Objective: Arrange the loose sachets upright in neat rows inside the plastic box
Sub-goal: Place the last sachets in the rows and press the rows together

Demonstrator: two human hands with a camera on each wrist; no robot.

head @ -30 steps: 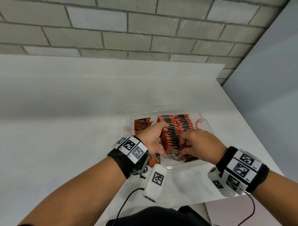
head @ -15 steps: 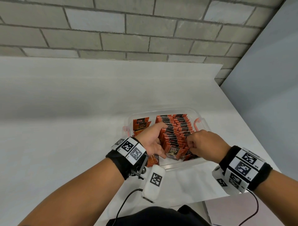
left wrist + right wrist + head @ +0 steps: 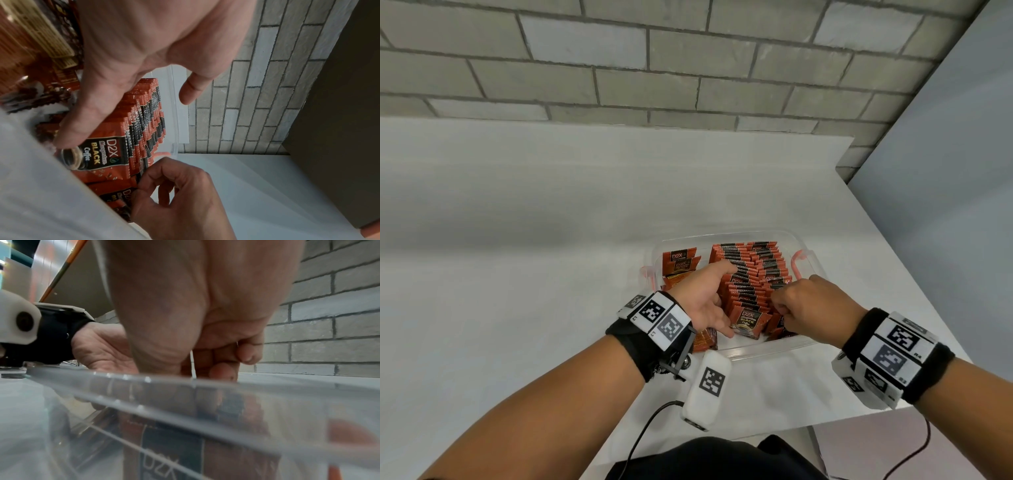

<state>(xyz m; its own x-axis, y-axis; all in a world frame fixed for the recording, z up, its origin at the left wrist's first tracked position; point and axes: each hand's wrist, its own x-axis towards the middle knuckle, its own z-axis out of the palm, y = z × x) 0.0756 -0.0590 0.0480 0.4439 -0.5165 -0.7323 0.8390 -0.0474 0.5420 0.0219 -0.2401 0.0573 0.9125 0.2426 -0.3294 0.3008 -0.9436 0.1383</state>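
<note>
- Both hands worked inside the plastic box (image 3: 753, 351), which sat on the white table (image 3: 517, 240) at about 6 o'clock of the head view, just ahead of the person.
- Left hand (image 3: 705, 301) lay with relaxed, nearly straight fingers along the 9 o'clock flank of the middle row of sachets (image 3: 743, 284); its thumb (image 3: 69, 129) touched the face of the front sachet (image 3: 748, 323) and propped it, closing round nothing.
- Right hand (image 3: 811, 308) had its fingers curled tight at the 3 o'clock side of that row. From the left wrist view its fingertips (image 3: 144, 183) seemed to nip the top edges of sachets in the right-hand row (image 3: 774, 270), but whether anything was truly held I could not tell.
- Over the last second the right hand had drawn away from the front sachet toward 3 o'clock, while the left hand had stayed braced where it was.
- That shift suggested the middle row was now settled and attention had passed to the right-hand row.
- A few sachets (image 3: 678, 265) at 10 o'clock in the box stood leaning and apart, and loose ones (image 3: 703, 339) lay under the left wrist, so a fair share of the job looked unfinished.
</note>
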